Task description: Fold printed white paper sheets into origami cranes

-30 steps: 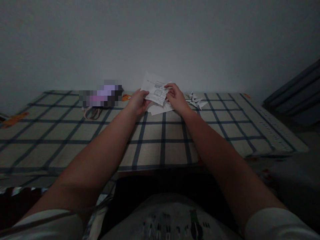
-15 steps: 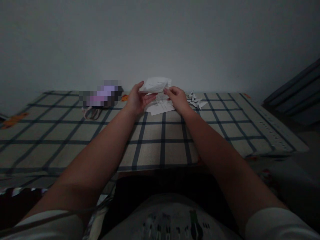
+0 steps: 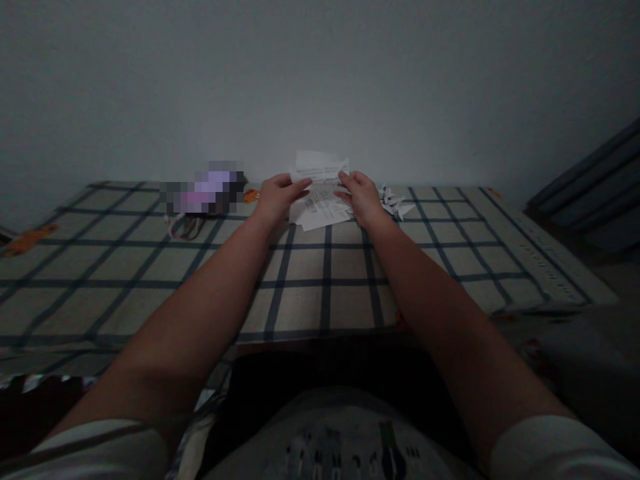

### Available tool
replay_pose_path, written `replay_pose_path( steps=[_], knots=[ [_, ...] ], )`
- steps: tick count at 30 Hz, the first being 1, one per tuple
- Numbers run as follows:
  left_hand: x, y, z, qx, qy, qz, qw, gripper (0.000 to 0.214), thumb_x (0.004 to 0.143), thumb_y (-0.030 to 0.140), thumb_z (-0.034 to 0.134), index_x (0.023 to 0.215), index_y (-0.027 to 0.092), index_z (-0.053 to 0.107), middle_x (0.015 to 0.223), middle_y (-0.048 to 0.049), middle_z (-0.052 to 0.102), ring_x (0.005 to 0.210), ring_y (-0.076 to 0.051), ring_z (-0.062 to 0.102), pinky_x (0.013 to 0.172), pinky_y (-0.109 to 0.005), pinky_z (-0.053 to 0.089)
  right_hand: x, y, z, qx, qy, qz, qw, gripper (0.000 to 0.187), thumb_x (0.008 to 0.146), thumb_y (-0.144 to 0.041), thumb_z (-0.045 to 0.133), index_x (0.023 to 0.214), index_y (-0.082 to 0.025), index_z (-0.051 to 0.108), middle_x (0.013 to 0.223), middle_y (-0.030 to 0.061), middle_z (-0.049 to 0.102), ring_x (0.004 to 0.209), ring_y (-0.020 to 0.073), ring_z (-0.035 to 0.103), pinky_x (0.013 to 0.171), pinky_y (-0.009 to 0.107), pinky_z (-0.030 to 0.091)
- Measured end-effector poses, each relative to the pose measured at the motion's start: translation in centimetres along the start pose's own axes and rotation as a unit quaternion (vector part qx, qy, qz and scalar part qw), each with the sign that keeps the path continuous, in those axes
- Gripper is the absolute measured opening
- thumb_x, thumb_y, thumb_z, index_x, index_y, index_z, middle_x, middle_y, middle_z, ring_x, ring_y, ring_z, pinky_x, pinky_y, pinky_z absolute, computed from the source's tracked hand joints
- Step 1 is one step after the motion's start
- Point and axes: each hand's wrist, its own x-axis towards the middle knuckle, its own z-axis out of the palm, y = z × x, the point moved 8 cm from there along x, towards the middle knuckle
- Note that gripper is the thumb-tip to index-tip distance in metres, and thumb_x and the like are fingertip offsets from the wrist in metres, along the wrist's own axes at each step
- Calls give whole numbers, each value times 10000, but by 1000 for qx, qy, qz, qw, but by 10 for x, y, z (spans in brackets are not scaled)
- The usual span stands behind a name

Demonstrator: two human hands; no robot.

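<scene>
Between my two hands a sheet of printed paper is held up above the far part of the table. My left hand pinches its left edge, thumb across the front. At the opposite edge, my right hand grips the paper between thumb and fingers. More printed sheets lie flat on the cloth just below. To the right of my right hand sits a small heap of folded white paper pieces with pointed tips; part of it is hidden behind that hand.
A checked tablecloth covers the table, which meets a plain wall at the back. On the left lies a blurred purple object with a pale looped strap. A dark ridged object stands beyond the right end.
My left hand has turned from an open, palm-up hold to a pinch with the thumb in front. The paper is now spread more upright, its print showing. The right hand shifted slightly right.
</scene>
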Motion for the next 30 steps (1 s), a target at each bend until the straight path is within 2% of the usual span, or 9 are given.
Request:
replay_pose_path(
  steps=[3,5,7,9,13,16,23,27,30],
  knots=[
    [2,-1,-7,21,46,-7,999,265,723,342,831,874,165,705,909,-58,739,833,-171,703,864,-343,585,1,1,1,19,-2,-2,1000,422,776,-531,772,760,-226,481,820,-35,574,916,118,644,924,311,577],
    [1,-4,-10,33,70,-24,997,351,718,279,833,1032,197,699,888,-38,714,786,-165,696,800,-332,593,3,2,0,29,3,-6,1000,392,777,-505,778,811,-235,497,840,-33,595,904,121,654,911,307,580],
    [-1,-8,-8,37,64,-53,996,561,700,207,832,1227,248,643,909,-25,704,781,-166,699,768,-329,596,4,3,-3,30,18,-8,999,372,774,-465,787,926,-253,522,897,-28,635,898,125,668,886,307,584],
    [-4,-13,0,27,19,-96,995,678,677,163,824,1308,275,604,979,-32,716,815,-174,706,756,-326,597,4,2,-7,16,39,-8,999,406,790,-423,775,1071,-280,519,964,-19,669,906,131,682,872,316,585],
    [-13,-20,15,27,-66,-161,984,456,650,195,811,1094,230,713,1052,-70,743,855,-202,708,668,-286,570,1,-1,-7,-43,34,-9,998,478,845,-379,699,1262,-303,477,1033,14,698,926,157,701,871,360,584],
    [-16,-19,13,36,-63,-171,983,323,669,286,818,971,206,738,1002,-87,755,828,-211,703,652,-290,554,-3,-4,-2,-80,4,-18,997,518,863,-374,665,1333,-307,460,1032,23,702,908,174,708,865,391,585],
    [-21,-13,15,100,-93,-157,978,345,637,365,860,912,178,767,841,-66,736,641,-149,619,550,-244,444,-9,-12,3,-121,-11,-42,992,710,833,-395,724,1460,-311,401,992,17,713,900,186,701,816,364,578],
    [-22,-6,17,98,-80,-121,985,309,670,388,838,873,172,751,798,-48,714,621,-134,575,553,-244,406,-7,-9,3,-82,7,-7,997,667,841,-471,728,1424,-315,444,1043,26,723,860,155,689,792,322,586],
    [-19,3,13,104,-51,-66,991,296,696,391,822,880,169,753,793,-33,709,642,-126,559,606,-253,413,-6,1,11,-36,-44,41,998,535,828,-554,726,1241,-242,592,1047,54,735,863,159,692,809,342,597]
  ],
)
